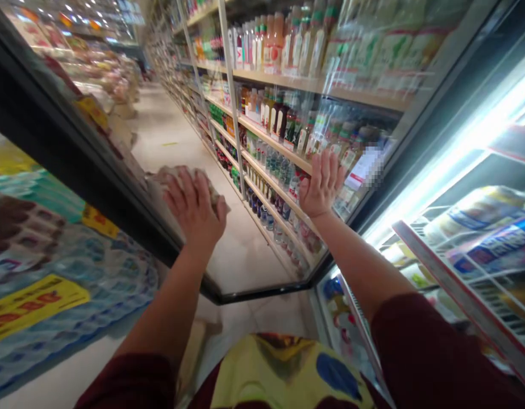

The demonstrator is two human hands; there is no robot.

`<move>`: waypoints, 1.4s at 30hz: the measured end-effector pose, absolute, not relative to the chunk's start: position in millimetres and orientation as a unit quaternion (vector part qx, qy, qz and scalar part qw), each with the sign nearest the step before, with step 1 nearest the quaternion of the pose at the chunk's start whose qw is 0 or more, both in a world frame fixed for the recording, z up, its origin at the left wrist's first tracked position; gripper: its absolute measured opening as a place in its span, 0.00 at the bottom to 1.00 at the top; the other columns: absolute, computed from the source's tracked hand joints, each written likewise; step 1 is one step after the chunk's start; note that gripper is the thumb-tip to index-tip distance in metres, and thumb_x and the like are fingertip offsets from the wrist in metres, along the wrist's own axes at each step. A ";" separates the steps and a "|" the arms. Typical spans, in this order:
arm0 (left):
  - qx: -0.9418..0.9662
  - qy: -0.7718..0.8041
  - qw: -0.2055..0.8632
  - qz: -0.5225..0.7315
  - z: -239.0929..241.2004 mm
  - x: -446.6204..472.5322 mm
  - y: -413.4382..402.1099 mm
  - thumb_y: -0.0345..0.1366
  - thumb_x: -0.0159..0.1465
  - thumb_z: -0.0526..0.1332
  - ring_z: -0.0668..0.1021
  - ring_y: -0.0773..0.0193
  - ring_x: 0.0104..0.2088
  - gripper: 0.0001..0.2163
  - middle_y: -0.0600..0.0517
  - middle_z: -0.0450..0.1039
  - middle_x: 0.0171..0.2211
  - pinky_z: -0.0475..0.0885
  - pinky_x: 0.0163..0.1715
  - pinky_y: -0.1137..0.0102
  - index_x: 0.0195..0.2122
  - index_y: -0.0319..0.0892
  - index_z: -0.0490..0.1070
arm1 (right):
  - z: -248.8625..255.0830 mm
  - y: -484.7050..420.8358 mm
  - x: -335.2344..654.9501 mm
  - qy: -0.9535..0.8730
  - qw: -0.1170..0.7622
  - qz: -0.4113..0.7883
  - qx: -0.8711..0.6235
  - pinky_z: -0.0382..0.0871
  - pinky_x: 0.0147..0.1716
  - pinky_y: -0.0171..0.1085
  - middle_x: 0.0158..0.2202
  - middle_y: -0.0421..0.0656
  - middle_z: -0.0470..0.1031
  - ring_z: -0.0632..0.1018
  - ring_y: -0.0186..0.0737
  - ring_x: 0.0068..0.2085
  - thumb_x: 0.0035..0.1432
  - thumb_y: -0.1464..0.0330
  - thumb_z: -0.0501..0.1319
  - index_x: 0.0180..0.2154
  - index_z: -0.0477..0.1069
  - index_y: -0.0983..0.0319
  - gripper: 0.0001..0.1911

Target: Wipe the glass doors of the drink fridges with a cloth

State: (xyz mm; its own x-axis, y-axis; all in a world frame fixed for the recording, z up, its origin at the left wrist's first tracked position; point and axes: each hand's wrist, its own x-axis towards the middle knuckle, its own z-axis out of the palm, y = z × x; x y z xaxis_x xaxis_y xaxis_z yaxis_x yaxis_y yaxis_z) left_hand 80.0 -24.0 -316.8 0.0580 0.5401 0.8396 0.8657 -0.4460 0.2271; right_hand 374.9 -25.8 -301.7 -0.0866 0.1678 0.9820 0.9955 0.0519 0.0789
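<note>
The left hand (196,207) is laid flat over a crumpled pale cloth (162,176), its fingers stretched out and held close together; the cloth is pressed toward the pane of a glass door (251,253), and its edges are seen beyond the fingers and beside the thumb. The right hand (321,184) is held up flat, with nothing gripped, its fingers extended and slightly parted, against or just before the same pane, near the dark frame (360,204). Whether the glass is touched by its palm cannot be told. Just beside it, a whitish label (363,166) is seen, partly blurred out.

Beyond the pane, shelves (271,136) are lined with bottles (274,42), and a pale floor (160,122) is seen running alongside. At the right, a lit cooler (462,289) is filled with packages, a blue one (496,244) among them. At the left, wrapped packs (113,267) are stacked under a yellow price sign (36,304). A yellow apron (245,372) and dark red sleeves (416,341) are worn.
</note>
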 end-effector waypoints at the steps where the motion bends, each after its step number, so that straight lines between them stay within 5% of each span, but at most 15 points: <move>1: -0.692 -0.509 0.169 -0.483 -316.6 85.0 -25.7 0.47 0.71 0.52 0.36 0.43 0.73 0.33 0.36 0.37 0.73 0.34 0.70 0.41 0.72 0.33 0.49 | -301.9 -26.0 374.9 -0.576 0.444 -0.459 -0.510 0.48 0.68 0.63 0.70 0.53 0.56 0.52 0.54 0.73 0.71 0.62 0.42 0.72 0.44 0.62 0.32; 4: -0.716 -0.498 0.153 -0.465 -344.4 114.0 -34.7 0.45 0.72 0.51 0.35 0.41 0.73 0.31 0.34 0.39 0.73 0.37 0.69 0.38 0.71 0.31 0.52 | -301.4 -27.4 374.3 -0.580 0.441 -0.457 -0.510 0.47 0.69 0.62 0.70 0.53 0.56 0.52 0.52 0.73 0.71 0.62 0.42 0.72 0.45 0.62 0.32; 9: -0.831 -0.410 0.131 -0.352 -394.9 142.0 -42.3 0.39 0.71 0.55 0.56 0.49 0.71 0.20 0.47 0.64 0.65 0.48 0.71 0.47 0.63 0.50 0.68 | -299.1 -29.5 373.8 -0.574 0.440 -0.472 -0.505 0.48 0.69 0.62 0.70 0.52 0.56 0.53 0.51 0.73 0.72 0.62 0.41 0.72 0.47 0.62 0.31; 13: -0.804 -0.443 0.147 -0.369 -366.2 113.4 -38.0 0.42 0.72 0.53 0.47 0.46 0.73 0.23 0.43 0.56 0.69 0.38 0.71 0.43 0.66 0.42 0.65 | -298.4 -30.7 374.9 -0.591 0.443 -0.446 -0.505 0.47 0.68 0.65 0.71 0.52 0.53 0.51 0.53 0.74 0.72 0.62 0.39 0.71 0.48 0.63 0.30; 19: -0.669 -0.551 0.174 -0.467 -336.9 100.6 -47.7 0.45 0.75 0.43 0.32 0.43 0.72 0.32 0.33 0.29 0.73 0.34 0.69 0.43 0.71 0.23 0.42 | -297.2 -33.5 376.9 -0.610 0.442 -0.397 -0.524 0.45 0.68 0.65 0.70 0.53 0.54 0.49 0.52 0.74 0.72 0.60 0.35 0.70 0.53 0.65 0.32; 22: -0.699 -0.544 0.143 -0.442 -372.1 123.0 -60.6 0.45 0.74 0.44 0.31 0.43 0.72 0.30 0.33 0.35 0.73 0.35 0.69 0.39 0.70 0.28 0.50 | -296.3 -34.6 377.9 -0.612 0.438 -0.386 -0.534 0.43 0.69 0.64 0.70 0.51 0.55 0.49 0.50 0.74 0.71 0.57 0.34 0.69 0.56 0.62 0.33; 27: -0.804 -0.464 0.104 -0.357 -400.0 129.9 -68.8 0.45 0.71 0.52 0.47 0.47 0.73 0.24 0.42 0.59 0.68 0.41 0.71 0.43 0.65 0.44 0.66 | -294.1 -39.6 378.3 -0.618 0.440 -0.375 -0.533 0.44 0.69 0.64 0.70 0.51 0.57 0.49 0.50 0.74 0.71 0.57 0.34 0.68 0.57 0.62 0.33; 34: -0.682 -0.532 0.195 -0.463 -343.0 121.7 -54.6 0.45 0.72 0.49 0.31 0.47 0.73 0.31 0.39 0.37 0.74 0.31 0.70 0.41 0.72 0.33 0.48 | -296.8 -38.9 378.7 -0.613 0.450 -0.410 -0.504 0.46 0.68 0.64 0.71 0.51 0.55 0.48 0.50 0.74 0.72 0.60 0.36 0.71 0.50 0.63 0.32; 37: -0.708 -0.496 0.208 -0.459 -361.4 161.8 -59.8 0.41 0.72 0.51 0.29 0.48 0.72 0.27 0.43 0.39 0.74 0.33 0.70 0.41 0.71 0.38 0.54 | -297.4 -39.6 377.3 -0.605 0.441 -0.418 -0.514 0.47 0.68 0.63 0.71 0.52 0.54 0.49 0.51 0.74 0.71 0.61 0.37 0.71 0.48 0.64 0.32; 42: -0.837 -0.347 0.232 -0.352 -393.9 183.4 -59.5 0.38 0.71 0.55 0.53 0.57 0.72 0.24 0.57 0.59 0.68 0.40 0.73 0.51 0.68 0.59 0.59 | -298.2 -42.4 375.7 -0.595 0.429 -0.433 -0.524 0.47 0.69 0.61 0.71 0.53 0.54 0.49 0.51 0.74 0.71 0.61 0.38 0.71 0.49 0.65 0.32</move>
State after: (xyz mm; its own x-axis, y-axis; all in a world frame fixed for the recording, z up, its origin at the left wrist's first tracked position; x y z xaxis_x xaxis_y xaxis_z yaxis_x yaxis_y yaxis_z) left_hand 183.4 -59.5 -393.9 0.5105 0.4182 0.7513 0.7454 -0.6508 -0.1443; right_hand 375.7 -42.4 -298.2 -0.0836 0.2523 0.9640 0.9949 0.0762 0.0663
